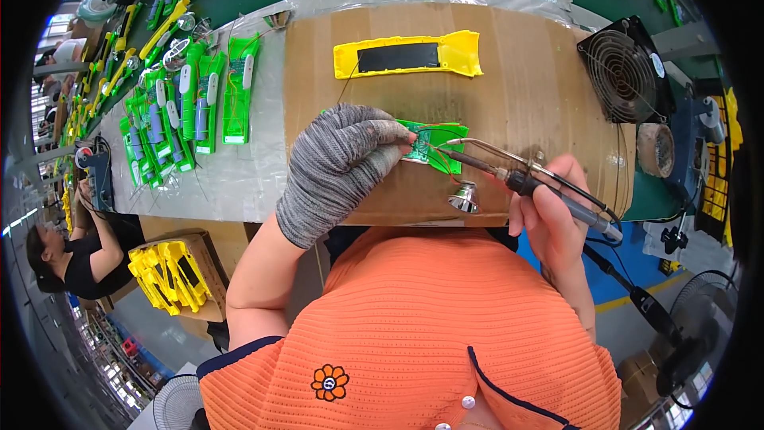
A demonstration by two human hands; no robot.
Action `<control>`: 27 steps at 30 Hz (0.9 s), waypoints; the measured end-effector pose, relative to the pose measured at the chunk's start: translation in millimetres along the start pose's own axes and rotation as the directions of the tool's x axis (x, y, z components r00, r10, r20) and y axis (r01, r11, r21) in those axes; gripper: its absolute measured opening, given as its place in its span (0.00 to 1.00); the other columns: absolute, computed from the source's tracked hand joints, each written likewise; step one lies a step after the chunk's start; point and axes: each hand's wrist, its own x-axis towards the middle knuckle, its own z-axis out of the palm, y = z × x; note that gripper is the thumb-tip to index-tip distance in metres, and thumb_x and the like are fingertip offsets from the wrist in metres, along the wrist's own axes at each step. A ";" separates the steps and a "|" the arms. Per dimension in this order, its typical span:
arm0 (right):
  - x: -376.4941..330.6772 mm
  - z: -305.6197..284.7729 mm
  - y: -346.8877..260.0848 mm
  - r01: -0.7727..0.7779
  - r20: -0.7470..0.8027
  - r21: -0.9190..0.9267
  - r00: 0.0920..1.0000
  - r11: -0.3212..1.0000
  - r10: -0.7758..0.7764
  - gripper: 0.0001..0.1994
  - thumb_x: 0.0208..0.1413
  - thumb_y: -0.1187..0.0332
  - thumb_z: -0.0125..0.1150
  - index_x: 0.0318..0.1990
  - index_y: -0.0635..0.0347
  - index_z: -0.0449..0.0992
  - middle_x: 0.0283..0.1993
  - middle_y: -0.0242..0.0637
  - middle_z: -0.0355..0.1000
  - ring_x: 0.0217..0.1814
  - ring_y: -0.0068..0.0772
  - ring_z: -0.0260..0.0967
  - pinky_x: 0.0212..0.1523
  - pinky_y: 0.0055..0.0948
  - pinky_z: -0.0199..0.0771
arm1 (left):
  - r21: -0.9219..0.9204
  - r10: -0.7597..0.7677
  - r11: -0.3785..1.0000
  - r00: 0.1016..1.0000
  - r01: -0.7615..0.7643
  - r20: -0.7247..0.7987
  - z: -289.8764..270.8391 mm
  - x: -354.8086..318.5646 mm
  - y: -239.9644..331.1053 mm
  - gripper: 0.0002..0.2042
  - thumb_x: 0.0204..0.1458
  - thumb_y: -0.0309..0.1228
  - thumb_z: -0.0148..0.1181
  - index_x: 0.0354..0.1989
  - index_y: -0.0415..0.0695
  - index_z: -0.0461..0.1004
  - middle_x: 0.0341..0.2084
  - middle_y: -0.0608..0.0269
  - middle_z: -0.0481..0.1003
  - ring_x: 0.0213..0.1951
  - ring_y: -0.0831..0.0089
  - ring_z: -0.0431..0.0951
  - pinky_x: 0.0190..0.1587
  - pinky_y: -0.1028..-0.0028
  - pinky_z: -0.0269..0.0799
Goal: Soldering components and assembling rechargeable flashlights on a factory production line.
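Note:
My left hand (pixel 346 163), in a grey knitted glove with bare fingertips, is closed in a pinch at the left edge of a small green circuit board (pixel 418 149). What the fingertips grip is too small to make out. The board sits in a green plastic housing (pixel 451 137), partly hidden by the glove. My right hand (pixel 553 211) grips a soldering iron (pixel 521 182) with a thin metal tube along it, its tip at the board. Red wires lead to a silver lamp reflector (pixel 464 198). A thin dark wire runs from a yellow shell (pixel 469 54) with a black panel (pixel 398 57) toward the glove.
Cardboard (pixel 525 56) covers the work area. Several green housings (pixel 239 92) with wires lie at the left. A black fan (pixel 622 72) and a tape roll (pixel 656 150) stand at the right. A box of yellow shells (pixel 169 275) and another person (pixel 83 259) are at lower left.

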 end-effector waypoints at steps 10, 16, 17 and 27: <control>18.7 7.5 -5.3 -0.106 -0.037 0.024 0.994 0.994 0.107 0.08 0.60 0.76 0.57 0.39 0.61 0.61 0.26 0.38 0.68 0.20 0.26 0.65 0.24 0.33 0.76 | -0.013 0.014 1.000 0.997 -0.013 0.078 -9.4 9.2 -2.7 0.08 0.49 0.25 0.67 0.38 0.44 0.79 0.33 0.56 0.78 0.37 0.58 0.80 0.40 0.65 0.77; 22.3 9.4 -5.7 -0.128 -0.016 -0.050 0.992 0.990 0.128 0.08 0.59 0.76 0.57 0.38 0.61 0.62 0.28 0.41 0.71 0.23 0.29 0.70 0.26 0.31 0.76 | 0.132 0.056 0.988 0.988 -0.075 0.141 -9.9 13.3 1.2 0.08 0.46 0.25 0.66 0.36 0.44 0.78 0.36 0.55 0.76 0.37 0.54 0.78 0.39 0.62 0.76; 22.8 9.9 -6.1 -0.138 -0.011 -0.065 0.990 0.988 0.138 0.08 0.59 0.76 0.57 0.38 0.62 0.62 0.29 0.41 0.72 0.24 0.29 0.71 0.26 0.30 0.75 | 0.132 0.053 0.989 0.989 -0.072 0.141 -9.4 14.0 2.7 0.08 0.46 0.25 0.66 0.36 0.44 0.78 0.36 0.55 0.76 0.37 0.54 0.78 0.39 0.62 0.76; 25.4 14.7 -11.0 -0.210 -0.003 -0.167 0.977 0.963 0.213 0.08 0.60 0.78 0.57 0.38 0.62 0.63 0.31 0.41 0.74 0.28 0.26 0.73 0.27 0.23 0.72 | 0.258 0.021 0.963 0.978 -0.075 0.205 -8.8 18.2 9.5 0.06 0.48 0.27 0.63 0.34 0.43 0.77 0.33 0.55 0.74 0.36 0.54 0.77 0.38 0.59 0.74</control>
